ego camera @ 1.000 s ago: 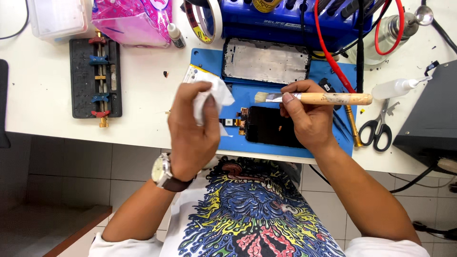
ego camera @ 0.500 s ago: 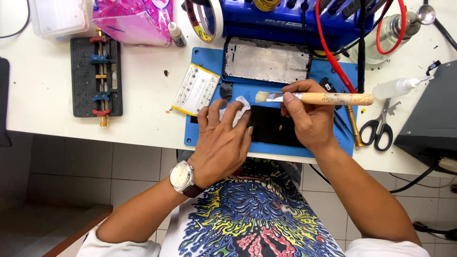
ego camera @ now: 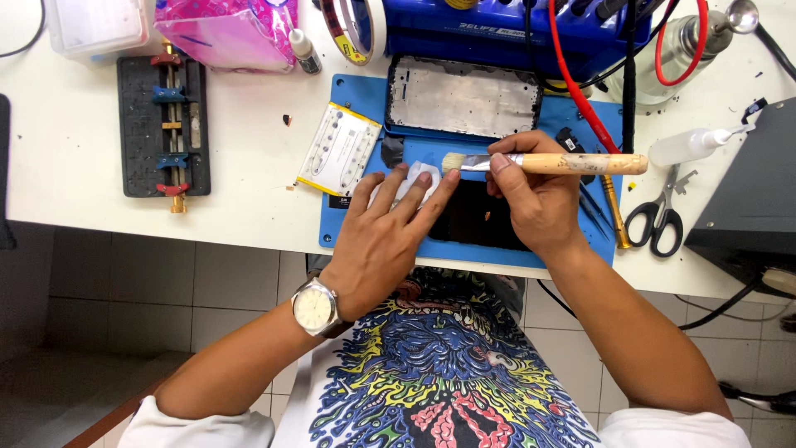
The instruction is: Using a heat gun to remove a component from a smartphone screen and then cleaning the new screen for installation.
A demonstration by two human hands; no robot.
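The left hand [ego camera: 383, 236] lies flat, fingers spread, pressing a white wipe [ego camera: 417, 178] onto the blue mat [ego camera: 356, 224] near the table's front edge. Just right, the right hand [ego camera: 535, 195] pinches a wooden brush [ego camera: 547, 163] over the dark phone screen [ego camera: 477, 217]; scissors [ego camera: 659, 220] crowd the right.

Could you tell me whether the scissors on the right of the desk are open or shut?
Shut: the scissors lie flat on the white desk, blades together and both black handle loops side by side.

A black jig [ego camera: 163, 126] with red clamps is laid on the white table [ego camera: 240, 191]. A yellow-edged battery [ego camera: 340, 150] is seen beside a metal phone frame [ego camera: 463, 101]. Black-handled scissors [ego camera: 657, 217] and a squeeze bottle [ego camera: 688, 146] are placed well apart from these.
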